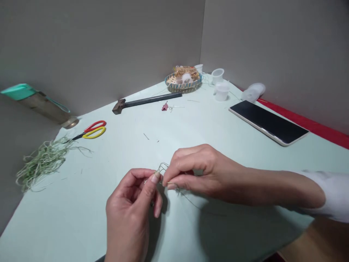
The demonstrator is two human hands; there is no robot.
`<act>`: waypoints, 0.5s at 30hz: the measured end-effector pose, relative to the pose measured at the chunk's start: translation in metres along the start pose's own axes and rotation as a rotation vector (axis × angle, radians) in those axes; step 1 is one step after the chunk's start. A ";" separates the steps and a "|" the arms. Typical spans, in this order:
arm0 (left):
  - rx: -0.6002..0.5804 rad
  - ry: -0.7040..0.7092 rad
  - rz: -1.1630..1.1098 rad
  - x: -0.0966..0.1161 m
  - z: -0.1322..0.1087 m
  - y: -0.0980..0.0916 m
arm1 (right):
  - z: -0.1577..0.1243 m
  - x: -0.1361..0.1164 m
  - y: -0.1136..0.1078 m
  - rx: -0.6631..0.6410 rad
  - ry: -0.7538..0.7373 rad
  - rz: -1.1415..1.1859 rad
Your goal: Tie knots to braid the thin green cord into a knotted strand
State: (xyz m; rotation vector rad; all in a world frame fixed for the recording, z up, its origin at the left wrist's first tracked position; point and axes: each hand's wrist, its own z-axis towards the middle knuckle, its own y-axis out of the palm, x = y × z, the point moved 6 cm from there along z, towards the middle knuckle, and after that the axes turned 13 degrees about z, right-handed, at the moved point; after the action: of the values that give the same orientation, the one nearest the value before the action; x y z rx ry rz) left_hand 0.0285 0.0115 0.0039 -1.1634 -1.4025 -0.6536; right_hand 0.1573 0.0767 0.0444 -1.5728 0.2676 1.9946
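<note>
My left hand pinches thin green grass strands between thumb and forefinger, its other fingers curled. Close beside it on the right, my right hand pinches the same strands, thumb and fingertips pressed together. A small loop of them rises between the two hands. One loose end trails from under my right hand down to the right. Most of the held piece is hidden by my fingers. Both hands are above the pale table, near its front.
A tangled grass bundle and red-and-yellow-handled scissors lie left, by a bottle. Behind are a dark hammer-like tool, a pink clip and a basket. Plastic cups, lids and a phone are right.
</note>
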 end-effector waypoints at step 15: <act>0.025 0.013 0.308 0.007 0.003 0.006 | -0.001 0.013 -0.003 0.092 0.066 -0.055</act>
State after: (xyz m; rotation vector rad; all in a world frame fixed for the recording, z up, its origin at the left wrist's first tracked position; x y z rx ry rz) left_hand 0.0334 0.0181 0.0091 -1.3187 -1.1841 -0.4236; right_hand 0.1582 0.0822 0.0325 -1.5731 0.3336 1.8646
